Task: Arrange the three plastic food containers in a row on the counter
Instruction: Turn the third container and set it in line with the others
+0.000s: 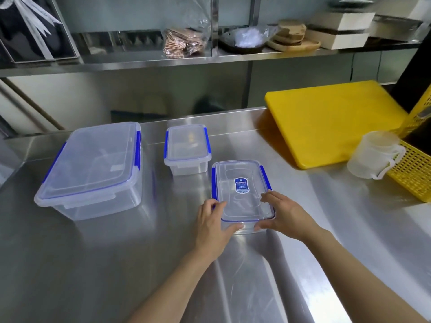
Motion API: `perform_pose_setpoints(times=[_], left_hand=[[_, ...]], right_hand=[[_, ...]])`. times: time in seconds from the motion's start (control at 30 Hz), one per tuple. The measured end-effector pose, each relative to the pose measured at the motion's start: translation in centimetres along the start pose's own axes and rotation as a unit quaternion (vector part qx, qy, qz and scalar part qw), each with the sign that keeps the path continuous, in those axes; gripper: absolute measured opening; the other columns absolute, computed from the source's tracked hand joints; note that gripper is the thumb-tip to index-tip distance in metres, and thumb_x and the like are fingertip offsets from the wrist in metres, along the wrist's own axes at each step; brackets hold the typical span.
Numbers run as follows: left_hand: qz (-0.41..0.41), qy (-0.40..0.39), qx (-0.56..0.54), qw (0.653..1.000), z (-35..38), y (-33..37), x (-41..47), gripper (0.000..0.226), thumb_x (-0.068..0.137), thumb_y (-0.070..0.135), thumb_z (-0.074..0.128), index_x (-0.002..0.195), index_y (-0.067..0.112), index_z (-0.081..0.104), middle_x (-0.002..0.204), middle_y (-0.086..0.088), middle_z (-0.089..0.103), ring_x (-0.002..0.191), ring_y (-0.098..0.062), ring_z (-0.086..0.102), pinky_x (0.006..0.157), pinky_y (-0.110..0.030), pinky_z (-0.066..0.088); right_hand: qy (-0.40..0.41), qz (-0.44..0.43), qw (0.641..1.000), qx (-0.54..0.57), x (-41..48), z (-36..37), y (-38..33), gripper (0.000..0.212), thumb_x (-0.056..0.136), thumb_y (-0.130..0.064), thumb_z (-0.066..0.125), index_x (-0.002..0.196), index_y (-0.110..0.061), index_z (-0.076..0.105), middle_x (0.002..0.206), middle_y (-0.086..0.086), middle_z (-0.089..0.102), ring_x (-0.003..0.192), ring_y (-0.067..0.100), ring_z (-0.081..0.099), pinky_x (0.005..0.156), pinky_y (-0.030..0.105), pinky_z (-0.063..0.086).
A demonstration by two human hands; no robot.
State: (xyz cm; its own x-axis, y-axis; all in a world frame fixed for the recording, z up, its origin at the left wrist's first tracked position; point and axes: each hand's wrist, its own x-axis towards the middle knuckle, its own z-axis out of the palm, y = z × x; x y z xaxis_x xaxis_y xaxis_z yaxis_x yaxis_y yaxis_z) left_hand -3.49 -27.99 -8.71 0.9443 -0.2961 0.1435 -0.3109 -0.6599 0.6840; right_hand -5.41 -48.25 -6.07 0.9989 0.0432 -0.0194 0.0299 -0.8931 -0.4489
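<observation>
A person's two bare hands grip the near end of a medium container [242,194] on a stainless steel bench [93,264]. The left hand [213,226] clasps the near left corner, thumb on the front wall, fingers [218,203] curled over the lid edge. The right hand [283,217] holds the near right corner the same way, its fingers [270,195] lying on the lid. The clear, blue-clipped box runs lengthwise away from the person, short end toward them, with a blue label [241,185] on its lid.

Just beyond its far left corner stands the small container [187,148], also pointing its long axis away toward the wall, blue clips along both long sides. Well to the left sits the large container [93,169], its long axis likewise running front to back but swung slightly, the far end leaning right. All three lids are on.

To the right, a yellow cutting board [331,122] lies on the bench beside a translucent measuring jug [370,155] and a yellow basket [415,169], which the frame edge cuts off. The label's print is too small to read. On the shelf [140,59] above, a plastic bag [186,40] holds what may be brown packets, blurred by the wrap. Both forearms leave the picture at the bottom edge.
</observation>
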Motion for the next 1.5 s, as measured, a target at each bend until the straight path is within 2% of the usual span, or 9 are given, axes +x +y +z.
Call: perform_pose_setpoints(times=[0.2, 0.43, 0.63, 0.8, 1.07, 1.2, 1.3, 1.4, 1.5], left_hand=[[0.027, 0.026, 0.076, 0.996, 1.3, 0.1, 4.5, 0.042, 0.087, 0.032, 0.058, 0.125, 0.013, 0.053, 0.128, -0.002, 0.056, 0.118, -0.02, 0.049, 0.098, -0.028, 0.036], [0.012, -0.022, 0.135, 0.99, 3.4, 0.7, 10.6, 0.059, 0.091, 0.035, 0.047, 0.143, 0.019, 0.025, 0.154, 0.004, 0.026, 0.136, -0.018, 0.032, 0.109, -0.03, 0.025], [-0.003, -0.069, 0.135, 0.988, 4.0, 0.2, 16.3, 0.075, 0.09, 0.035, 0.05, 0.147, 0.022, 0.003, 0.159, 0.005, 0.005, 0.145, -0.014, 0.009, 0.116, -0.032, 0.014], [-0.021, -0.076, 0.139, 0.987, 4.7, -0.4, 19.9, 0.08, 0.089, 0.035, 0.053, 0.146, 0.024, -0.002, 0.159, 0.007, 0.001, 0.145, -0.014, 0.004, 0.116, -0.032, 0.01], [-0.035, -0.075, 0.119, 0.989, 5.4, -0.3, 21.8, 0.08, 0.089, 0.041, 0.051, 0.146, 0.023, -0.003, 0.159, 0.006, -0.001, 0.145, -0.015, 0.006, 0.116, -0.034, 0.013], [-0.013, -0.053, 0.104, 0.993, 3.2, 0.0, 21.4, 0.073, 0.087, 0.049, 0.05, 0.146, 0.024, 0.014, 0.157, 0.005, 0.016, 0.144, -0.013, 0.011, 0.115, -0.035, 0.016], [-0.003, -0.013, 0.06, 0.998, 0.5, 0.4, 20.3, 0.064, 0.086, 0.045, 0.053, 0.141, 0.026, 0.027, 0.149, 0.005, 0.035, 0.136, -0.015, 0.032, 0.108, -0.032, 0.03], [0.004, 0.009, 0.043, 0.999, -2.8, 0.0, 18.3, 0.057, 0.086, 0.043, 0.055, 0.137, 0.026, 0.036, 0.142, 0.004, 0.045, 0.128, -0.015, 0.042, 0.104, -0.032, 0.037], [-0.004, 0.067, 0.035, 0.997, -6.6, -1.6, 16.1, 0.054, 0.086, 0.041, 0.056, 0.134, 0.024, 0.041, 0.139, 0.005, 0.047, 0.125, -0.012, 0.043, 0.102, -0.028, 0.038]], right_hand=[[0.019, 0.001, 1.0, -0.018, 3.9, -0.8, 2.5, 0.071, 0.071, -0.044, 0.07, 0.129, -0.011, 0.047, 0.141, 0.004, 0.046, 0.128, 0.023, 0.043, 0.1, 0.034, 0.042], [0.001, -0.004, 1.0, -0.025, 11.0, -2.6, 5.7, 0.064, 0.082, -0.039, 0.059, 0.137, -0.015, 0.037, 0.15, 0.004, 0.03, 0.133, 0.021, 0.035, 0.103, 0.034, 0.039], [-0.011, -0.002, 1.0, -0.02, 17.3, -3.5, 7.5, 0.068, 0.085, -0.042, 0.053, 0.141, -0.012, 0.029, 0.154, 0.006, 0.023, 0.14, 0.022, 0.024, 0.109, 0.036, 0.03], [0.0, -0.007, 1.0, -0.009, 20.4, -3.1, 8.6, 0.067, 0.088, -0.042, 0.047, 0.143, -0.011, 0.023, 0.155, 0.005, 0.019, 0.142, 0.019, 0.015, 0.112, 0.032, 0.023], [0.015, -0.008, 0.999, -0.05, 21.9, -2.6, 9.8, 0.069, 0.088, -0.049, 0.037, 0.144, -0.015, 0.016, 0.156, 0.003, 0.014, 0.143, 0.019, 0.011, 0.113, 0.033, 0.022], [0.042, 0.001, 0.994, -0.1, 21.5, -2.8, 9.1, 0.068, 0.087, -0.05, 0.043, 0.143, -0.018, 0.02, 0.155, 0.005, 0.018, 0.142, 0.024, 0.016, 0.112, 0.043, 0.022], [0.114, 0.01, 0.992, -0.048, 20.8, -2.9, 7.0, 0.066, 0.083, -0.048, 0.055, 0.138, -0.021, 0.031, 0.152, 0.008, 0.024, 0.138, 0.027, 0.023, 0.109, 0.047, 0.025], [0.178, -0.01, 0.984, 0.017, 20.4, -2.5, 2.8, 0.061, 0.081, -0.043, 0.06, 0.132, -0.017, 0.042, 0.147, 0.009, 0.035, 0.133, 0.028, 0.034, 0.104, 0.046, 0.036], [0.176, -0.05, 0.98, 0.082, 20.3, -1.6, -2.2, 0.059, 0.081, -0.042, 0.06, 0.131, -0.016, 0.043, 0.147, 0.008, 0.035, 0.133, 0.028, 0.034, 0.103, 0.048, 0.039]])
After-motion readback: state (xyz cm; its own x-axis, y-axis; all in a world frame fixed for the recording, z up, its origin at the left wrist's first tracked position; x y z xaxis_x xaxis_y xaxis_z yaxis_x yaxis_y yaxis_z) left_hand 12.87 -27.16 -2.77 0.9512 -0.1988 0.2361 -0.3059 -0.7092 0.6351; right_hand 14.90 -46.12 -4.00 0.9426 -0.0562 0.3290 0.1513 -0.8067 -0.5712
